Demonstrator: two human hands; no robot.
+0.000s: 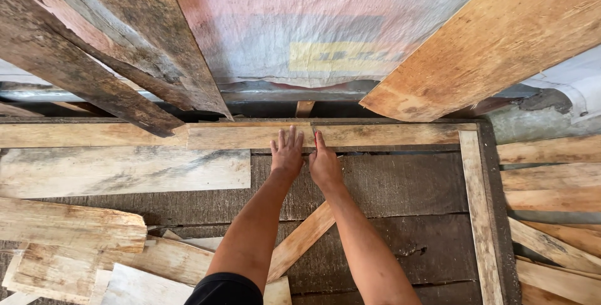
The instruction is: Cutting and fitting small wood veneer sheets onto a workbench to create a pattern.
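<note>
— In the head view, at the far edge of the dark plank floor [388, 186]: both arms stretched forward, hands side by side on a pale horizontal wooden strip [375, 135].
— Left hand [287, 155]?
— Laid flat, palm down, fingers spread and reaching onto the lower edge of the strip. Nothing pinched.
— Right hand [324, 162]?
— Just beside the left, nearly touching it. Fingers pressed together and pointed forward, tips on the strip. Something thin and dark poked up at the fingertips; could not tell what, nor whether really gripped.
— And the strip itself?
— Ran left to right, butted end to end against a second pale strip [87, 135] on the left. Met an upright pale strip [479, 217] at the right, forming a corner.
— Around it?
— Beyond: weathered dark boards [94, 48] leaning on the left, a lighter brown board [494, 42] leaning on the right, a faded woven sheet [313, 23] between them. Nearer: a wide grey-stained plank [125, 170] lying left of the arms, a narrow diagonal slat [300, 239] passing under and between the forearms, a heap of offcuts [75, 249] at lower left, more stacked pale planks [551, 198] at right.
</note>
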